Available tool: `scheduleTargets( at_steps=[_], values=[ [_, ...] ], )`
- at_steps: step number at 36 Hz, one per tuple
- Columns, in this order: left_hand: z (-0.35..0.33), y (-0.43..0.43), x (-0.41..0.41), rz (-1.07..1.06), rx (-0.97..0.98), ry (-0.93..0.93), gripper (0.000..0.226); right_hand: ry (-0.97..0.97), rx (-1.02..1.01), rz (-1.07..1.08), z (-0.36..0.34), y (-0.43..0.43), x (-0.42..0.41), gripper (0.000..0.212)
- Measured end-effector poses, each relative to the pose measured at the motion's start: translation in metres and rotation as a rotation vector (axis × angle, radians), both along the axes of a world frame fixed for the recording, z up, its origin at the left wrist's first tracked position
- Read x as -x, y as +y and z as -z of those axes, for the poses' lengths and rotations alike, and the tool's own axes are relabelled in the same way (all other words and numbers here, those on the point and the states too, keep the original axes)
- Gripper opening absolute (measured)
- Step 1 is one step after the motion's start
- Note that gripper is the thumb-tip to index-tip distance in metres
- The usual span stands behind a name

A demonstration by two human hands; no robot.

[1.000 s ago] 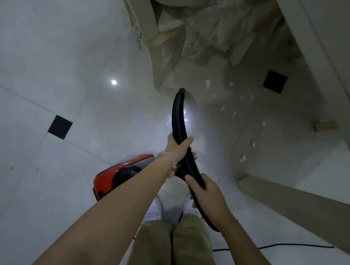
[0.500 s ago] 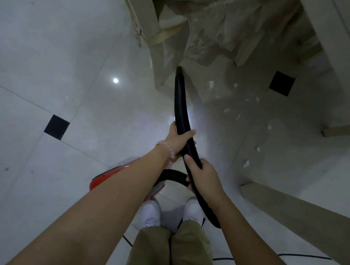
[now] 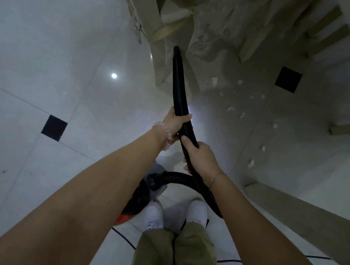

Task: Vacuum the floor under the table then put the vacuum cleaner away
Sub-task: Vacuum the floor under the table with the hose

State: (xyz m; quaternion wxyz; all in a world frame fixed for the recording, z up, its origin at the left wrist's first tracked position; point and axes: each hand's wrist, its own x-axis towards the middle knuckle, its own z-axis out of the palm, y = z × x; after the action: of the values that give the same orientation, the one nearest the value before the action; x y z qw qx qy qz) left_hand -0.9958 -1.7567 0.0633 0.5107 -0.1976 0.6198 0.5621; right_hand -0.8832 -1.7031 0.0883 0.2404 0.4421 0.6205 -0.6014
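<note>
My left hand (image 3: 176, 122) and right hand (image 3: 201, 157) both clench the black hose (image 3: 180, 85), centre frame. Its nozzle tip sits upper centre, beside a table leg (image 3: 158, 66). Paper scraps (image 3: 230, 108) dot the floor (image 3: 48, 54) at right. Red vacuum cleaner (image 3: 141, 195) sits lower centre, beside my shoes (image 3: 154, 214).

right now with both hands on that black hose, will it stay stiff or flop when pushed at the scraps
The hose is ribbed and loops behind the right hand, so it probably flops there. Ahead of the left hand it looks nearly straight, likely stiffer.
</note>
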Motion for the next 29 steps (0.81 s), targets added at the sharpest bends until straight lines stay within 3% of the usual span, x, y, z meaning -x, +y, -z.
scheduleTargets(
  at_steps=[7,15,25,29],
  values=[
    [-0.002,0.007,0.015,0.091,0.02,0.006,0.045,0.022,0.036,0.077,-0.003,0.001,0.011,0.038],
    [-0.006,0.013,0.001,0.153,-0.009,-0.026,0.046,-0.005,0.014,0.167,-0.006,-0.01,-0.005,0.039],
    [0.003,-0.007,-0.027,0.024,-0.008,-0.074,0.043,-0.016,0.023,0.122,-0.009,-0.018,-0.03,0.035],
    [0.0,-0.015,-0.027,-0.021,-0.005,-0.059,0.031,0.0,0.014,0.09,-0.008,-0.022,-0.03,0.035]
  ],
)
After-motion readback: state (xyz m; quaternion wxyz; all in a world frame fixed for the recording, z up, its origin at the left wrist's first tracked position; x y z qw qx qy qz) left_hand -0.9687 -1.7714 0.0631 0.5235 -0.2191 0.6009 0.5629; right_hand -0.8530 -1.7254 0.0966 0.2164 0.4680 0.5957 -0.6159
